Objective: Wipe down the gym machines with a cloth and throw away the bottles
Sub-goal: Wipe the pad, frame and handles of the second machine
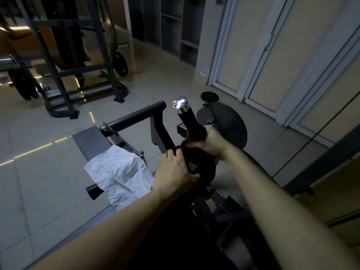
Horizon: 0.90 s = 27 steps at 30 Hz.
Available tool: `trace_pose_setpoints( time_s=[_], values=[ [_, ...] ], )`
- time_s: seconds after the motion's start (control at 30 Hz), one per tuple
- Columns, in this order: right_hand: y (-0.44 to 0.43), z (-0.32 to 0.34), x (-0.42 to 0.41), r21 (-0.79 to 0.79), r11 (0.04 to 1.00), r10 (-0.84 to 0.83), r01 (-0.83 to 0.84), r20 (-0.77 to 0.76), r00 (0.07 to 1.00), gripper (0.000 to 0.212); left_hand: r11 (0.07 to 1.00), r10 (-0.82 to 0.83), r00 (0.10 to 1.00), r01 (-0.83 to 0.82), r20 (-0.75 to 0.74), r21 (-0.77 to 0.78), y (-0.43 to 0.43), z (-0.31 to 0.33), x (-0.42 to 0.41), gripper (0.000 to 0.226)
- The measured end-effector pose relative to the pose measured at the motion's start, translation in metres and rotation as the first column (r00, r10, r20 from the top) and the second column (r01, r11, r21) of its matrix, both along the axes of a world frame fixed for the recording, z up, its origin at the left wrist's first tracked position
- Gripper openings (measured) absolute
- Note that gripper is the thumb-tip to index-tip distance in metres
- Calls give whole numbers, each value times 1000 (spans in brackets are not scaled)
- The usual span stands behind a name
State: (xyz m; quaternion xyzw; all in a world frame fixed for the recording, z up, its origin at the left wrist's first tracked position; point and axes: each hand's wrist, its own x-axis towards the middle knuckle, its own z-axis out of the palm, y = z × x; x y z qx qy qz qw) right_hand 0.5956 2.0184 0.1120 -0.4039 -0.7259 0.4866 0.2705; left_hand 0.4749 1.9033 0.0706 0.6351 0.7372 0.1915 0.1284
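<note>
Logo: the chrome cap [180,105] on top of the grip [187,118] has a curved swoosh mark, no letters I can read.
Sticker: small red and white label [181,127] just left of the grip's base, print too small to read (dim lighting doesn't help).
Right hand [210,142]: wrapped tight around the dark cloth [195,133], which is bunched round the lower part of the grip.
Left hand [175,172]: fingers and thumb curled round the lever arm [165,137] just below; can't tell if cloth is under it too.
White sheet [118,172]: crumpled, draped over the machine's left edge, hanging past a black knob [94,190].
Right side: round dark disc [229,121] right behind the grip, pale doors [272,75] near it.
Open room: bare tiled floor [48,172] on the left, up to a grey rack [78,75] well apart.
Floor clutter: one weight plate [210,96] lying flat by the doors.
</note>
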Motion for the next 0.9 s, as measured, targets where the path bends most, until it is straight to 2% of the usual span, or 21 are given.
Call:
trace_pose_setpoints(
  time_s=[0.07, 0.13, 0.17, 0.23, 0.3, 0.33, 0.37, 0.43, 0.47, 0.5, 0.57, 0.63, 0.67, 0.7, 0.77, 0.83, 0.9],
  values=[
    [12, 27, 8, -284, 932, 259, -224, 91, 962, 25, 1000, -8, 1000, 8, 18, 8, 0, -1, -1, 83],
    [16, 38, 7, -393, 871, 371, -295, 133, 919, 29, 1000, -11, 999, 10, 34, 16, 0, -2, -2, 85],
    [16, 36, 7, -395, 875, 349, -279, 117, 930, 28, 1000, -16, 1000, 15, 25, 15, 1, -2, -2, 84],
    [7, 19, 3, -281, 947, 171, -157, 27, 985, 25, 1000, -11, 1000, 11, 0, 6, 1, -1, -2, 80],
    [-9, -5, -6, -7, 993, -115, 115, -76, 990, 28, 1000, -8, 1000, 8, 1, -6, 1, 0, 0, 80],
    [-19, -15, -15, 137, 951, -263, 277, -110, 958, 28, 1000, -3, 1000, 3, 8, -7, 1, 1, 1, 78],
    [-29, -23, -25, 248, 866, -415, 434, -128, 901, 28, 1000, -1, 1000, 1, 12, -12, 0, 2, 1, 73],
    [-44, -28, -42, 314, 722, -598, 616, -164, 784, 33, 999, -7, 1000, 7, 1, -41, 0, 3, 1, 61],
    [-46, -28, -45, 313, 709, -606, 632, -186, 773, 36, 999, -10, 1000, 10, -4, -47, 0, 3, 0, 58],
    [-45, -28, -44, 327, 719, -585, 614, -192, 788, 39, 999, -8, 1000, 7, -6, -49, 0, 3, 0, 56],
    [-39, -23, -31, 398, 782, -481, 480, -106, 871, 45, 1000, 3, 1000, -3, -1, -29, 0, 3, 1, 57],
    [-28, -7, -7, 423, 880, -287, 217, 108, 952, 48, 1000, 3, 1000, -3, -4, -22, 0, 2, 1, 64],
    [-23, 6, 5, 395, 916, -177, 64, 256, 950, 47, 1000, 0, 1000, 0, -8, -13, 0, 2, 1, 68],
    [-18, 22, 14, 350, 934, -85, -73, 417, 905, 45, 1000, -1, 1000, 1, -12, -5, 1, 1, 1, 71],
    [-9, 48, 27, 326, 911, -26, -254, 659, 752, 35, 1000, -5, 1000, 5, -17, 8, 1, 1, 0, 76],
    [-4, 59, 33, 385, 848, -70, -364, 762, 644, 23, 1000, -12, 1000, 12, -6, 8, -1, 1, 0, 79],
    [-5, 58, 40, 440, 809, -81, -389, 739, 669, 20, 1000, -12, 1000, 12, 4, -4, -2, 0, -1, 80]
  ],
)
